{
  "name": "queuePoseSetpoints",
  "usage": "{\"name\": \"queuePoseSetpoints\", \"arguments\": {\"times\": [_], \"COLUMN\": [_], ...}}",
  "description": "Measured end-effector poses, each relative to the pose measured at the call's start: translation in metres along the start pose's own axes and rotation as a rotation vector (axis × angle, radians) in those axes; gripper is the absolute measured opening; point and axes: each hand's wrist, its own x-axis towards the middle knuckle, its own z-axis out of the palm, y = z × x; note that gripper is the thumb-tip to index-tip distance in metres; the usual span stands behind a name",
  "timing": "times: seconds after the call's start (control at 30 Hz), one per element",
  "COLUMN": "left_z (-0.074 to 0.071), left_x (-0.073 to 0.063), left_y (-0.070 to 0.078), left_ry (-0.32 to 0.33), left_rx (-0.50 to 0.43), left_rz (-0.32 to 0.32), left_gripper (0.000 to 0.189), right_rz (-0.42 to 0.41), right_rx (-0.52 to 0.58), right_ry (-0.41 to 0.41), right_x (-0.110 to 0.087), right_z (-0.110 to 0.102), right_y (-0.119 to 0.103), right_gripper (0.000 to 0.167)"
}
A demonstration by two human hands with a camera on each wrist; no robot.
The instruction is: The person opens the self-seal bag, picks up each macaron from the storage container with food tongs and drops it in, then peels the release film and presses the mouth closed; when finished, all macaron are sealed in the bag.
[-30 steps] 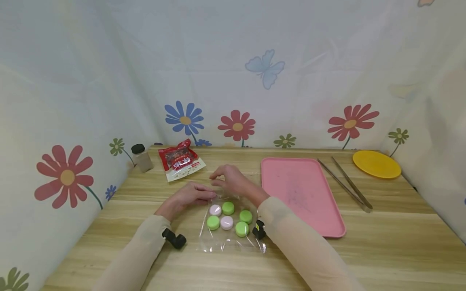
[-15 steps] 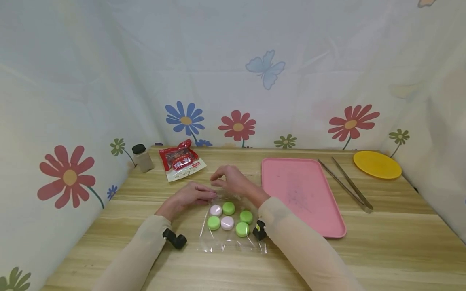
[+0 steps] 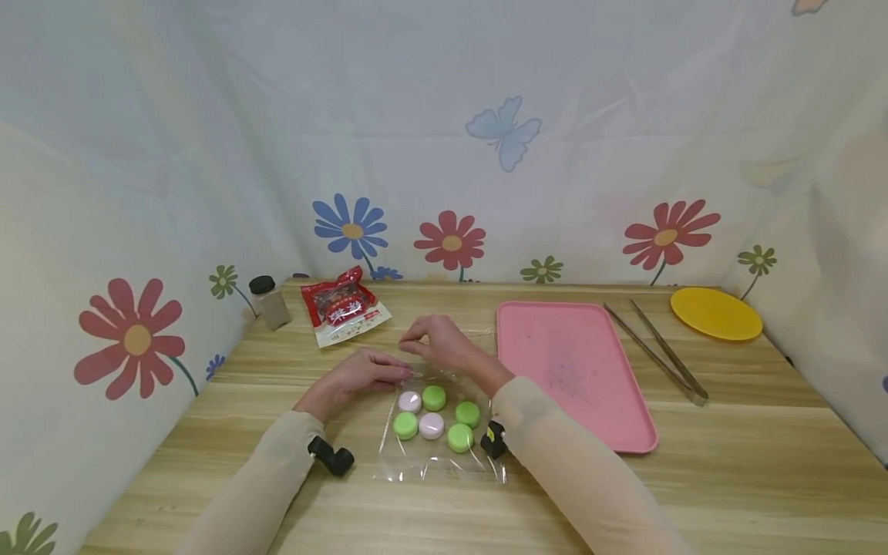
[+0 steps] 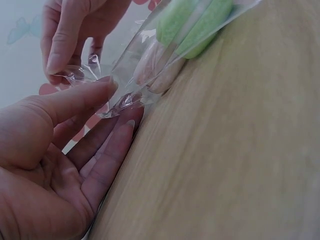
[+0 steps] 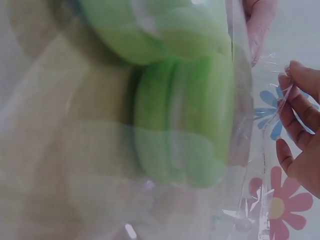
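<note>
A clear plastic bag (image 3: 416,467) lies on the wooden table (image 3: 388,524) with several green macarons (image 3: 461,438) and two pale lilac ones (image 3: 432,425) inside. At the bag's far left corner, my left hand (image 3: 364,371) pinches the film between thumb and fingers. My right hand (image 3: 445,342) reaches over the bag from the right and pinches its far edge. In the right wrist view, a green macaron (image 5: 185,120) shows large through the film, with the right fingertips (image 5: 296,70) on a sealing strip. The left wrist view has crinkled film between the left thumb and fingers (image 4: 107,90).
A pink tray (image 3: 569,362) lies right of the bag, then metal tongs (image 3: 662,351) and a yellow plate (image 3: 718,314). A red-and-white snack packet (image 3: 344,307) and a black-lidded jar (image 3: 269,302) stand at the back left. Floral curtains (image 3: 444,154) close off the back and sides.
</note>
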Motion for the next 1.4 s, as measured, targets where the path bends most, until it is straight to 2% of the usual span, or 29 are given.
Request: {"name": "queuePoseSetpoints", "arguments": {"times": [0.07,0.2,0.3,0.47,0.63,0.83,0.97,1.07,1.13,1.2,1.27,1.33,1.4], "left_z": [0.0,-0.001,-0.002,-0.002,-0.001,0.0,-0.002,-0.005,-0.006,-0.007,-0.009,-0.01,-0.011], "left_x": [0.0,0.0,0.0,0.0,0.001,0.003,0.004,0.004,0.005,0.007,0.007,0.008,0.008], "left_y": [0.0,0.0,0.0,0.0,0.0,0.002,0.0,-0.004,-0.006,-0.008,-0.01,-0.012,-0.012], "left_ry": [-0.004,-0.007,-0.007,-0.002,-0.01,-0.015,-0.01,-0.004,-0.006,-0.008,0.007,0.02,0.031], "left_rx": [0.002,0.009,0.016,0.018,0.01,0.007,-0.01,-0.045,-0.077,-0.117,-0.149,-0.174,-0.179], "left_rz": [0.011,0.021,0.024,0.023,0.016,0.01,-0.015,-0.021,-0.02,-0.007,0.001,0.003,0.006], "left_gripper": [0.028,0.029,0.03,0.03,0.028,0.026,0.027,0.03,0.033,0.035,0.037,0.036,0.036], "right_rz": [-0.027,-0.049,-0.034,0.016,0.1,0.19,0.316,0.427,0.505,0.571,0.613,0.596,0.582], "right_rx": [-0.067,-0.289,-0.449,-0.591,-0.588,-0.421,-0.191,0.089,0.271,0.512,0.818,1.148,1.383], "right_ry": [-0.002,-0.033,-0.042,0.011,0.109,0.189,0.264,0.307,0.34,0.406,0.504,0.647,0.782], "right_x": [0.001,0.003,0.004,0.005,0.005,0.003,0.001,-0.009,-0.026,-0.048,-0.075,-0.104,-0.133], "right_z": [0.001,0.004,0.005,0.008,0.01,0.001,-0.023,-0.05,-0.074,-0.096,-0.119,-0.139,-0.156], "right_y": [-0.001,-0.006,-0.01,-0.011,-0.008,-0.009,0.001,0.013,0.026,0.045,0.065,0.084,0.098], "right_gripper": [0.017,0.021,0.024,0.025,0.024,0.022,0.026,0.027,0.026,0.026,0.025,0.024,0.023]}}
